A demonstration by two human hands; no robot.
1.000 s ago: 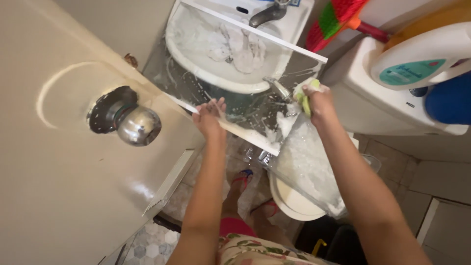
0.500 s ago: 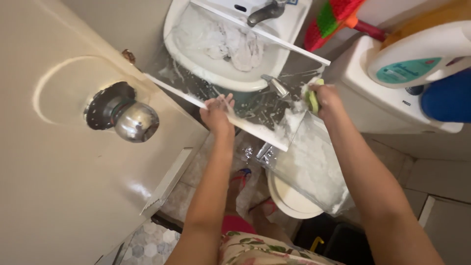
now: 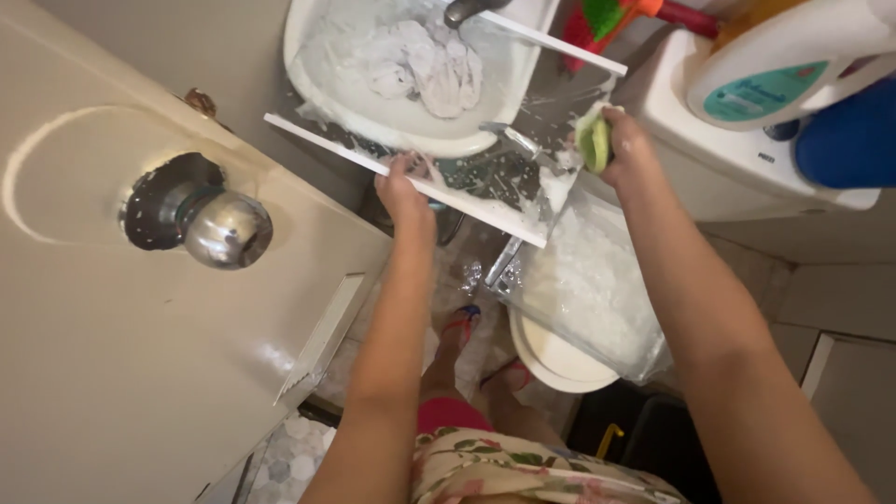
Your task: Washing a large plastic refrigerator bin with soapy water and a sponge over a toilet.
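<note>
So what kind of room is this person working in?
Most likely a small home bathroom: a white washbasin with a faucet, what looks like a toilet tank beside it, and a door with a chrome knob.

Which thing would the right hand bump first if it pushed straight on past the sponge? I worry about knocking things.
Probably the toilet tank, right beyond the right hand and its sponge; depth is unclear.

A green-yellow sponge (image 3: 594, 142) sits in the right hand (image 3: 627, 149), white foam streaks the white-edged glass shelf (image 3: 485, 177), the sink (image 3: 317, 84) is white, the doorknob (image 3: 227, 229) chrome, the door (image 3: 140, 373) cream.
</note>
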